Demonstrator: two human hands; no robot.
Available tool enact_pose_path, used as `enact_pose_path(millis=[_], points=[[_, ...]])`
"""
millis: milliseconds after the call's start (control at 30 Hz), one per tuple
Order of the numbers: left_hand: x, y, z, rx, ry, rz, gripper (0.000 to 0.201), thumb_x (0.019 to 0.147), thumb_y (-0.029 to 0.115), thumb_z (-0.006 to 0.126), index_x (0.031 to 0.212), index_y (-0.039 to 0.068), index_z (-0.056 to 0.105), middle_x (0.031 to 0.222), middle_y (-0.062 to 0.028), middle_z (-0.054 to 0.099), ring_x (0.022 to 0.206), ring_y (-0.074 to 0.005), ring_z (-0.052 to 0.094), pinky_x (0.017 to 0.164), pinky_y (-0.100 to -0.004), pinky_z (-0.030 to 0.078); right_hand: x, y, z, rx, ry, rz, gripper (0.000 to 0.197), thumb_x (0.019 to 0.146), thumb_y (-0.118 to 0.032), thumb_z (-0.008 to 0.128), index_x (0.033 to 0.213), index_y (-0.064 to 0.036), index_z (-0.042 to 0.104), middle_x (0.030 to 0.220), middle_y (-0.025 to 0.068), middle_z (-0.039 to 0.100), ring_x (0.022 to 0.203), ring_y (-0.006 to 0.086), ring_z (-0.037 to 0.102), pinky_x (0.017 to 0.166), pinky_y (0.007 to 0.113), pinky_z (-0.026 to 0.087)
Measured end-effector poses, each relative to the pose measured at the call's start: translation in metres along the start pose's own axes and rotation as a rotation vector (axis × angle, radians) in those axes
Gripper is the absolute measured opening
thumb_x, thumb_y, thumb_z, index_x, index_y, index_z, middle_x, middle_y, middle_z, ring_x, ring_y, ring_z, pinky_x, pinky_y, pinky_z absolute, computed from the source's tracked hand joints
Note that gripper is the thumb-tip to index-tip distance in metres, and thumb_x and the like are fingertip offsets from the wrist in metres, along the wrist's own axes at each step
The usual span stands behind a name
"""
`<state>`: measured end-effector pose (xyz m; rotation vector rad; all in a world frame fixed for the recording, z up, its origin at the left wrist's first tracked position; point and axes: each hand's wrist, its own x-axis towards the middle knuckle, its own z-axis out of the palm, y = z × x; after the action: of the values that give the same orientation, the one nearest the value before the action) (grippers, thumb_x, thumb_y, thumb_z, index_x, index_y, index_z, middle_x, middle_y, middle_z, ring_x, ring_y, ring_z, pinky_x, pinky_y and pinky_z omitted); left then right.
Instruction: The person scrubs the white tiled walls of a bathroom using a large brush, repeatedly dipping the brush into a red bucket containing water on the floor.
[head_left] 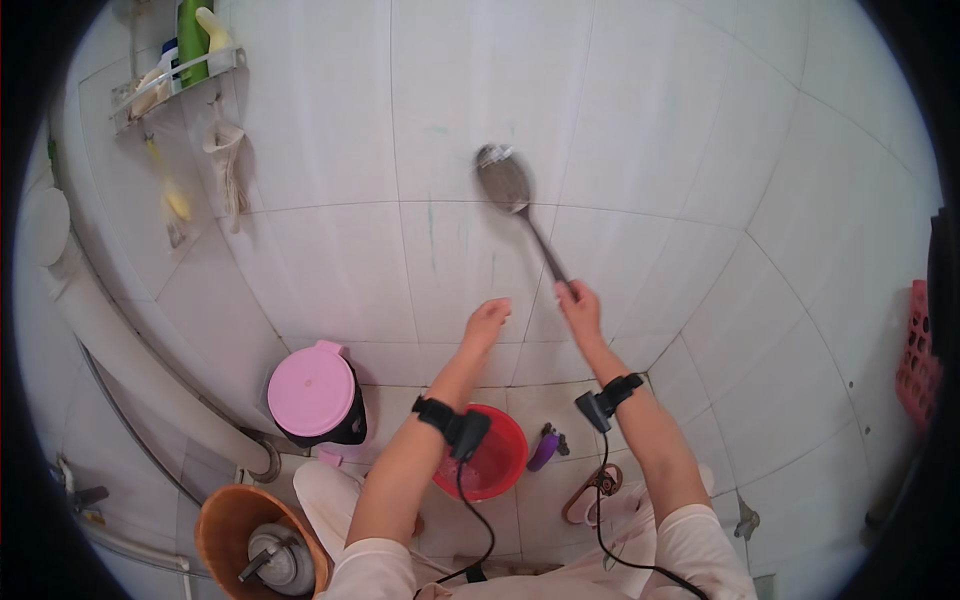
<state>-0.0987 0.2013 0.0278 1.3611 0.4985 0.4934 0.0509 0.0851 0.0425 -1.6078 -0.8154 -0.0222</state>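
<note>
Your right hand point(580, 308) is clamped on a long-handled tool point(525, 214): slim dark handle point(546, 248), broad oval grey-brown head point(504, 184), slightly blurred, whitish at the tip. The head sits above and left of that hand, before the pale tiled wall point(660, 130). Your left hand point(487, 323), left of the right, is curled; whether its fingers meet, I can't tell.

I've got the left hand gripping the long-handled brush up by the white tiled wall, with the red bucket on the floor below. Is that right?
Not quite: in the head view, the right hand grips the long-handled brush; the left hand is apart from it. The rest stands.
</note>
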Motion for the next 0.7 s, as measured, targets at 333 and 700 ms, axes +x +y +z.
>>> enact_pose_path(millis=[333, 700], points=[[-0.005, -0.023, -0.068, -0.379, 0.374, -0.064, 0.023, 0.088, 0.030, 0.046, 0.098, 0.010, 0.054, 0.090, -0.0014, 0.061, 0.081, -0.0088, 0.054, 0.070, -0.0255, 0.039, 0.109, -0.012, 0.020, -0.060, -0.123, -0.048, 0.041, 0.082, -0.038, 0.054, 0.063, -0.0027, 0.051, 0.050, 0.0034, 0.048, 0.046, 0.0141, 0.048, 0.044, 0.028, 0.038], [-0.022, -0.094, -0.136, -0.532, 0.523, -0.140, 0.021, 0.087, 0.029, 0.046, 0.094, 0.011, 0.054, 0.087, -0.0024, 0.060, 0.081, -0.0136, 0.056, 0.071, -0.0280, 0.039, 0.079, 0.043, -0.009, -0.867, -0.256, -0.513, 0.046, 0.076, -0.049, 0.054, 0.061, -0.0057, 0.049, 0.051, 0.0139, 0.048, 0.052, 0.0323, 0.050, 0.047, 0.041, 0.038]])
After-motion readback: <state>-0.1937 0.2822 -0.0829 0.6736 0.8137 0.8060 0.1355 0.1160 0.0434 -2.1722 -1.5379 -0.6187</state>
